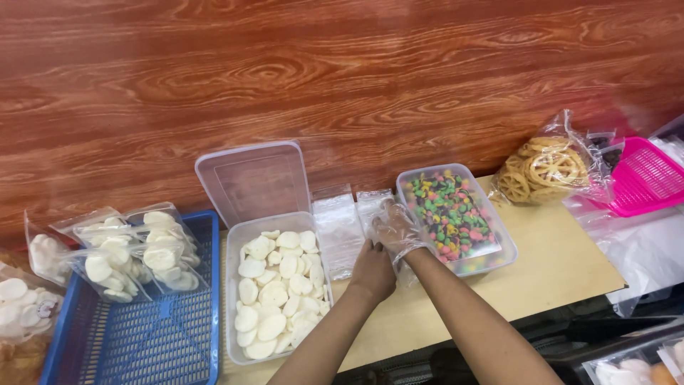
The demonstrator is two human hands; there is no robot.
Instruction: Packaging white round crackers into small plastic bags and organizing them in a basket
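A red-brown wood-grain wall [356, 78] backs a pale wooden table [556, 264]. On its left sits a blue basket [142, 335] holding filled clear bags of white crackers [135, 249]. Beside it stands a clear tub of white round crackers [278, 292], its lid [253, 182] leaning against the wall. To the right lie a tub of small multicoloured snacks [456, 214], a bag of ring-shaped golden snacks [545, 171] and a pink basket [645, 178].

Between the two tubs lie empty clear plastic bags [340, 228]. The right hand [399, 228], in a thin clear glove, rests with fingers spread on these bags. The bare left hand [372, 269] touches its wrist, fingers curled; what they pinch cannot be told. The step appears to be settling the glove; next, a single bag needs separating from the pile.
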